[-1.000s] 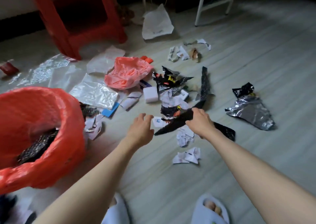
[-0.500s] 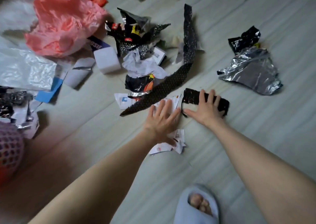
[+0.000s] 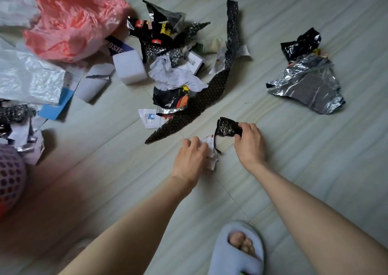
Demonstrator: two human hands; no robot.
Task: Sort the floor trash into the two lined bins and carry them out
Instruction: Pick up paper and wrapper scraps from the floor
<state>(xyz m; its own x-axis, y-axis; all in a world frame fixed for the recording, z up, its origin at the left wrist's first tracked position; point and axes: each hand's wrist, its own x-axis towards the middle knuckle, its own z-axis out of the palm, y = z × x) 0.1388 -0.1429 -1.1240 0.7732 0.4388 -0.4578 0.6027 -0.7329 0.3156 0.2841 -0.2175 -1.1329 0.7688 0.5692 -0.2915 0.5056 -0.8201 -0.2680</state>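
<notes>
Trash scraps lie mid-frame on the floor: my right hand pinches a black wrapper piece, my left hand grips white paper scraps; long black strip just above.

Both bare forearms reach forward over the floor. The left hand curls its fingers around white paper scraps; the right hand, just beside it, pinches a crumpled black wrapper.

The left hand hides most of the white paper scraps it holds; the mesh bin is blurred and cut off at the left edge
</notes>
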